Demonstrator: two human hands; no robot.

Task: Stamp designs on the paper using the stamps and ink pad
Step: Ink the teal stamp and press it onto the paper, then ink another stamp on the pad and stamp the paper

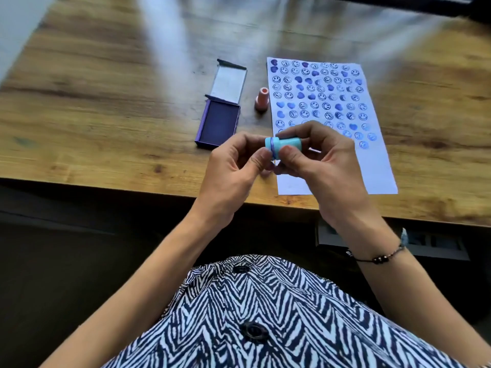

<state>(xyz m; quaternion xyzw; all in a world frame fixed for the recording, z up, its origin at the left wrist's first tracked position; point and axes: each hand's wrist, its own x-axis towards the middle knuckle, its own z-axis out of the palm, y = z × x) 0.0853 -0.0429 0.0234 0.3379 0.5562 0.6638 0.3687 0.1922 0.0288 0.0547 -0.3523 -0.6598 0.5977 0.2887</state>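
Two hands met on one teal stamp above the worktop, just over the paper's near-left corner. Left hand fingers pinched its ringed face end; right hand fingers wrapped the barrel. Step, prob.: checking/turning stamp btwn prints. Next, I judged: press into open purple ink pad, w/ face down. Pink stamp stood beside the sheet, rows mostly filled.

Just a big wooden bench with warm brown grain, and pale streaks of light glaring across its far half. Beyond its left corner there's a light grey surface. Underneath, everything's dark, with a dim floor.
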